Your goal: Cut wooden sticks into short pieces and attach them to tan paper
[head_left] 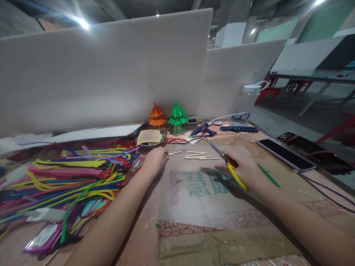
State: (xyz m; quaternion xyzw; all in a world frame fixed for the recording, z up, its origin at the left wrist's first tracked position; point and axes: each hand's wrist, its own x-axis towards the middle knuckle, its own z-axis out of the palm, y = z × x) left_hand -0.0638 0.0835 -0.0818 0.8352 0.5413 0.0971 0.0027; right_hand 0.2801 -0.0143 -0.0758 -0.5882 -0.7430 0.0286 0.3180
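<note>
Work surface seen from above, read as a clock face centred on the clear sheet [177,207], with 12 o'clock away from the wearer. The right hand [240,168], at 1 to 2 o'clock, is closed around the handles of the scissors [234,173]; their blades extend obliquely toward 11 o'clock, above the surface. The left hand [157,159], at 10 o'clock, has its fingers curled together beside a short pale stick [175,152]; whether they grip it cannot be told. Between the hands, at 12 o'clock, a small group of thin pale sticks [202,157] lies roughly crosswise. Green characters [198,184] show at the centre of the sheet.

At 9 o'clock spreads a heap of coloured strips [83,171], with a purple packet [48,234] at 8 o'clock. At 10 to 11 o'clock a yellowish card [149,136] rests on a round dish [163,139]; beyond it, at 11 o'clock, an orange tree-shaped model [157,115] stands beside a green one [177,115]. The blue glue gun [202,129] lies at 12 o'clock; a dark-blue cutter [239,129] and a lidded clear bottle [245,105] occupy 1 o'clock. A phone [285,154], its screen dark, lies at 2 to 3 o'clock, and a flat green piece [269,175] at 3 o'clock.
</note>
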